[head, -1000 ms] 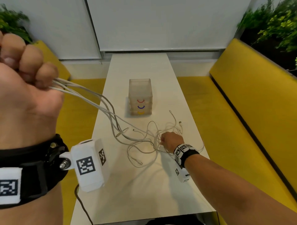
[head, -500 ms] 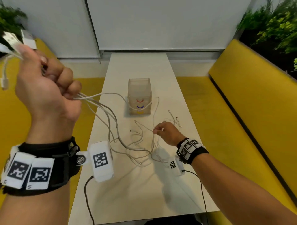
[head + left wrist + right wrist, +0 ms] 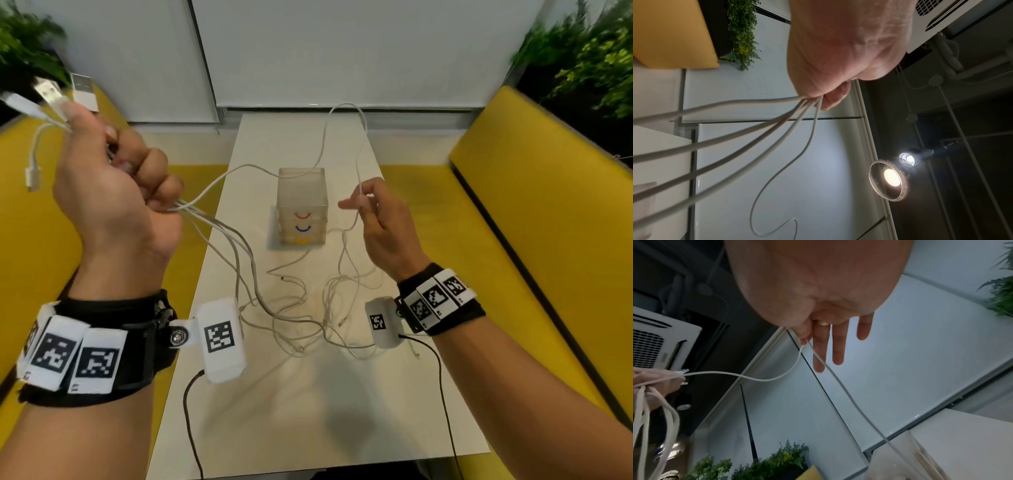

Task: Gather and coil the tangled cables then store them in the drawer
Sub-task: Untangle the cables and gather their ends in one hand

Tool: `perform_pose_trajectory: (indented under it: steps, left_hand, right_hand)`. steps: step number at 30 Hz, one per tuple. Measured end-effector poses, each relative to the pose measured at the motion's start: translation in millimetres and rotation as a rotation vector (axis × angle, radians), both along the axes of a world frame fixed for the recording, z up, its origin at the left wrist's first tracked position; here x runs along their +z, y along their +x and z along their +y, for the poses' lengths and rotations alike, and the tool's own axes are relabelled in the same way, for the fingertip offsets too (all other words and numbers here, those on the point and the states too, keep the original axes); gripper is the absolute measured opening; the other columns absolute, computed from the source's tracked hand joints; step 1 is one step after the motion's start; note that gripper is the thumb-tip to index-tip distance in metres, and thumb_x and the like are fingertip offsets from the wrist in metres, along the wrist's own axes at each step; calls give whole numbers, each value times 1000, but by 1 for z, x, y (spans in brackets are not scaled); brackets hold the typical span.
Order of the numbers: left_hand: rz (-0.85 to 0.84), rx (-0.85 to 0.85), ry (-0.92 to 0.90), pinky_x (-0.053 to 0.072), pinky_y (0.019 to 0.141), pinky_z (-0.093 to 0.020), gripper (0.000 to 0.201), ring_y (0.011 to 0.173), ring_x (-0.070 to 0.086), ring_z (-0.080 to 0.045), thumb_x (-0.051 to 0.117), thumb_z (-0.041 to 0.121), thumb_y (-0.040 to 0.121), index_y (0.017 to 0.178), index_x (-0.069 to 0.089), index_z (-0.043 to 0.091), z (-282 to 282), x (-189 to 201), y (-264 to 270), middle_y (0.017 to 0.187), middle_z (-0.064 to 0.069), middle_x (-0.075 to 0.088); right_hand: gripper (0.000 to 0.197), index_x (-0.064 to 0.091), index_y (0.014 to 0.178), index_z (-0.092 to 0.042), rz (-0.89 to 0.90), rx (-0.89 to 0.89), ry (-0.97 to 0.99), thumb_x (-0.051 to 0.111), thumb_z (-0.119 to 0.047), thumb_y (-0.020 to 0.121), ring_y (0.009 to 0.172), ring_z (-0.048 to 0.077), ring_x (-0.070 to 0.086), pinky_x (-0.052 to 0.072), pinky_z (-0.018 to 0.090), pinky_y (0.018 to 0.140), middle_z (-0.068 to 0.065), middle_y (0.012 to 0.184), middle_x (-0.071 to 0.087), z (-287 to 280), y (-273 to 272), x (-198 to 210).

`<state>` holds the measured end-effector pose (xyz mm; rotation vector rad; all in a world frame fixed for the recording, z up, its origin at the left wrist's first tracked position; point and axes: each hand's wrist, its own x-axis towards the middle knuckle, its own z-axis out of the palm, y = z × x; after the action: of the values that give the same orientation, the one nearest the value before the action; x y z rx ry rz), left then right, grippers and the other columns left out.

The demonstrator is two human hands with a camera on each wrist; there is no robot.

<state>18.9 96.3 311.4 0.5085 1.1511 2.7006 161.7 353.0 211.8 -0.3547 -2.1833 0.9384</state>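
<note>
My left hand [image 3: 116, 192] is raised at the left and grips a bundle of white cables [image 3: 219, 226]; their USB plugs [image 3: 51, 92] stick out above the fist. The left wrist view shows several cable strands [image 3: 756, 133] fanning out of the fist [image 3: 838, 48]. My right hand [image 3: 373, 212] is lifted over the table and pinches one white cable [image 3: 358, 144] between thumb and forefinger, the other fingers [image 3: 838, 347] straight. That cable arcs up and back toward the left hand. The remaining tangle [image 3: 325, 308] lies on the white table [image 3: 308, 411]. A small translucent drawer unit [image 3: 302, 205] stands behind it, drawers shut.
Yellow benches [image 3: 548, 240] run along both sides of the narrow table. Green plants [image 3: 589, 58] sit behind the benches. Black wires from the wrist cameras [image 3: 191, 421] trail over the table's near end.
My right hand rose from the tangle on the table, pulling one cable up into a high loop. My left hand drew back from the camera, so the plugs show.
</note>
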Motion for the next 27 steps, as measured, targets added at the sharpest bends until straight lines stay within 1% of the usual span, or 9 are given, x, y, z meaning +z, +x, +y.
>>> perform_pose_trajectory:
  steps: [2,4,7,11,14,18,21,24,27]
  left_hand:
    - [-12,24,-14,23,37,-18,40,43,20,-5,29,32,113,75,40,25,1,1,4,56,8,27]
    - [-28,40,-29,22,37,-19,40,44,19,-6,30,38,112,76,40,24,3,2,10,57,8,26]
    - [-73,84,-58,19,39,-22,42,47,15,-9,33,42,110,73,40,24,10,1,19,59,7,22]
    - [-139,59,-43,14,40,-25,45,48,11,-13,34,45,109,69,41,24,26,-15,23,58,5,21]
    - [-203,33,-98,14,40,-25,47,49,12,-12,35,46,108,68,42,24,34,-37,16,56,5,24]
    - [-326,23,-222,11,43,-27,45,50,12,-12,41,43,108,67,41,26,31,-66,5,56,7,25]
    - [-387,45,-234,10,43,-26,44,50,12,-11,41,43,108,67,40,25,25,-87,-2,56,7,25]
    - [-402,70,-204,12,41,-25,44,50,12,-11,40,44,108,69,39,25,22,-102,-7,56,7,25]
    - [-417,73,-204,12,40,-24,44,49,12,-11,39,45,108,69,39,24,23,-115,-8,56,6,25]
  right_hand:
    - [19,55,96,-16,-23,16,69,42,-26,104,78,14,67,49,27,69,-6,83,72,0,1,1]
    - [18,54,94,-18,-295,66,126,40,-25,103,75,20,66,51,34,68,-3,77,69,-2,3,-10]
    - [19,57,89,-23,-807,133,174,44,-9,93,81,20,68,55,38,77,-3,82,71,-6,5,-49]
    - [23,62,82,-20,-1162,283,80,43,-9,89,79,17,72,58,40,81,-4,70,72,-13,6,-96]
    - [26,64,81,-18,-1250,318,-18,42,-6,86,77,24,74,57,37,77,4,74,75,-16,7,-115]
    - [24,71,90,-17,-1285,260,20,48,-10,89,75,19,72,59,39,81,3,77,75,-10,12,-133]
    - [18,69,103,-8,-1489,290,4,57,-15,91,64,18,69,61,38,80,6,72,74,-12,14,-146]
    - [30,64,111,-9,-1502,227,195,64,-31,90,95,25,70,57,37,85,5,102,73,-12,8,-147]
    - [26,64,111,-11,-1390,220,302,58,-25,90,108,28,63,51,35,82,5,118,66,-9,-15,-134]
